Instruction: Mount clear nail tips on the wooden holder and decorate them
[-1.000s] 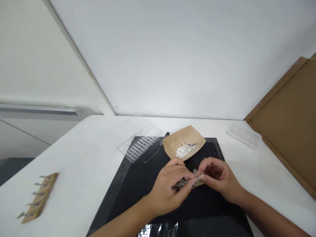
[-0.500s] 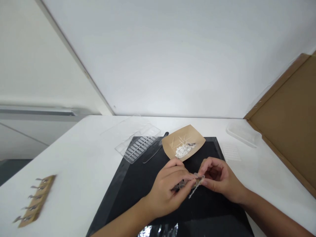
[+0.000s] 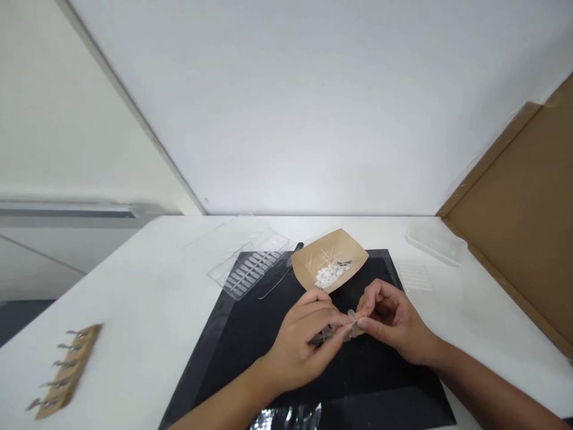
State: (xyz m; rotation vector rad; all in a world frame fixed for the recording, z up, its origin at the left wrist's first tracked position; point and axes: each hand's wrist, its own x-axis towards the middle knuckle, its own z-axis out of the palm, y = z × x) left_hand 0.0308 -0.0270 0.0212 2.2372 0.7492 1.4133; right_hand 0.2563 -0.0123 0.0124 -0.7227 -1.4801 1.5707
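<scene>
My left hand [image 3: 307, 337] is closed around a brown strip with metal clips [image 3: 330, 332], mostly covered by the fingers. Between both sets of fingertips stands a small clear false nail tip [image 3: 351, 314]. Thumb and forefinger of my right hand [image 3: 387, 319] pinch at its lower right, against the strip's end. Just beyond the hands, a brown paper tray [image 3: 308, 266] holds white chips and thin sticks. To its left, a clear case [image 3: 219, 276] contains rows of false nail tips [image 3: 250, 272].
A thin dark-handled tool [image 3: 278, 279] lies on the black mat [image 3: 250, 334]. Another strip with clips [image 3: 69, 373] sits at left. On the right are a sheet of clear tabs [image 3: 415, 278], a clear plastic tray [image 3: 434, 243] and a cardboard box [image 3: 514, 233]. Shiny film [image 3: 286, 418] lies in front.
The thin knobbly clear strip that hung below my fingertips no longer shows. My right fingertips have come closer to the left ones, and the nail tip now stands up between them.
</scene>
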